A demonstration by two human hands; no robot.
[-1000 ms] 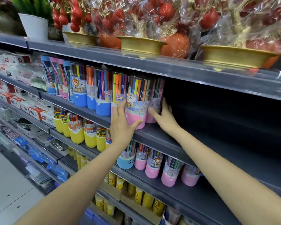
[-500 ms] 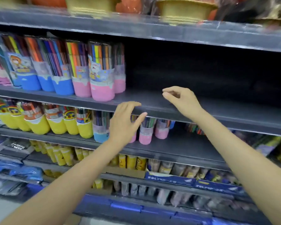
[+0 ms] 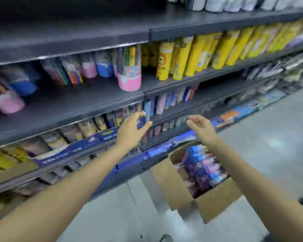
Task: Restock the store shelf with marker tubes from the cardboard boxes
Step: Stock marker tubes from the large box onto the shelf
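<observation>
Marker tubes [image 3: 202,167] fill the cardboard box [image 3: 215,206] on the floor [image 3: 269,145], before the shelf [image 3: 87,105].

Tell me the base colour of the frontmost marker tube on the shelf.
Pink base on the marker tube, seen in the head view.

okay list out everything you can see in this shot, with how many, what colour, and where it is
pink-based marker tube: one sharp, clear with a pink base, upright at the front of the middle shelf.
other marker tubes: several, pink or blue bases, too blurred to count, behind it and to the left.
yellow packs: a long row, yellow, same shelf level running right.
shelves: several tiers, dark grey.
small packets: many, mixed colours, blurred, on the lower tiers.
cardboard box: one, brown, open, on the floor by the shelf base, holding blue and pink packs.
floor: grey, glossy.
left hand: fingers relaxed, holding nothing, in front of the lower shelf edge.
right hand: fingers relaxed, holding nothing, above the box.
</observation>
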